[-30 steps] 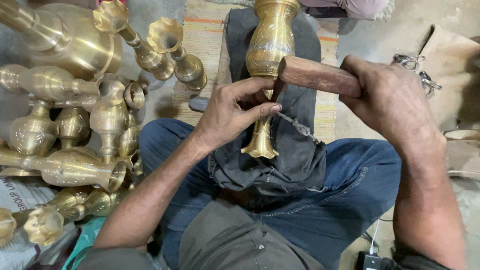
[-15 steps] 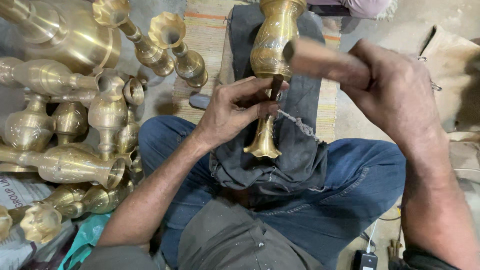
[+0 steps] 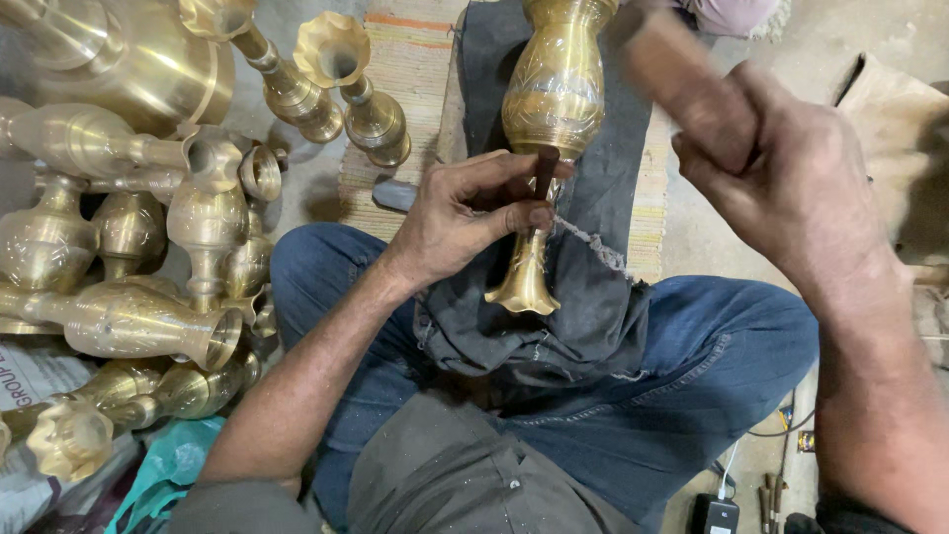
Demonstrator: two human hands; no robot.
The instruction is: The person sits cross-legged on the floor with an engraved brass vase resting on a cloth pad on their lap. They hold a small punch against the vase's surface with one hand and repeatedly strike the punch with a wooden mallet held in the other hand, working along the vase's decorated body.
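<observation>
L hand (image 3: 450, 213) pinches chisel (image 3: 544, 170) vs brass vase (image 3: 552, 109) on dark cloth (image 3: 583, 307); R hand (image 3: 791, 173) grips blurred wooden mallet (image 3: 682, 84).

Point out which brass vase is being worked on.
The brass vase lying on the dark cloth across the lap; the left hand holds a punch against it, others lie piled aside.

Metalcraft workshop: heaped brass vases (image 3: 148, 247)

Golden brass vase (image 3: 556, 89) (engraved bands), dark grey cloth (image 3: 583, 297), blue jeans (image 3: 692, 386).
</observation>
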